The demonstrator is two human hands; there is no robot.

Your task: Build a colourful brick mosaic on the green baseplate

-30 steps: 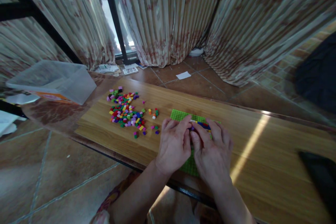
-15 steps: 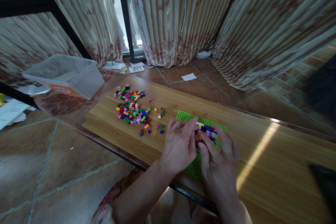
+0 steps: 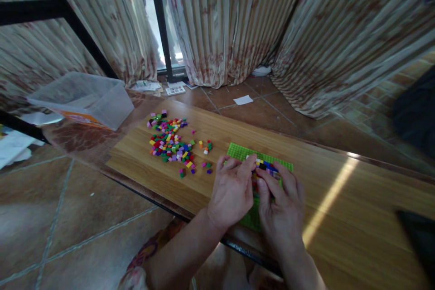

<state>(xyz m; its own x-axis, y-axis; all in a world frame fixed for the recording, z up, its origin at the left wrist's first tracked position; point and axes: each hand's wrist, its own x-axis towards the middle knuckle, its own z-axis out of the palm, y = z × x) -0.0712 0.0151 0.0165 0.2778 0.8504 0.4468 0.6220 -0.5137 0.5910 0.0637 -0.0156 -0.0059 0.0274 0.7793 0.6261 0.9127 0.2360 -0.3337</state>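
Note:
A green studded baseplate (image 3: 251, 219) lies on the wooden board, with a cluster of multicoloured toy bricks (image 3: 268, 167) fixed on it. Over the left side of this cluster is my left hand (image 3: 231, 192), closed, its index finger and thumb at the bricks. What those fingertips hold, if anything, is hidden. From the right, my right hand (image 3: 283, 199) bends over the same cluster, with thumb and index finger drawn close together on the bricks and the other fingers curled along the far side. Both hands cover much of the cluster.
Left of the baseplate, many loose bricks (image 3: 173, 145) are spread over the wooden board (image 3: 136, 158). A clear plastic bin (image 3: 112, 104) stands beyond them. A dark flat object (image 3: 416, 231) lies at the right. Striped curtains (image 3: 224, 31) hang behind.
Both hands stay at the brick cluster. My right hand's fingers have shifted slightly left and curl closer over the bricks. The view has moved a little.

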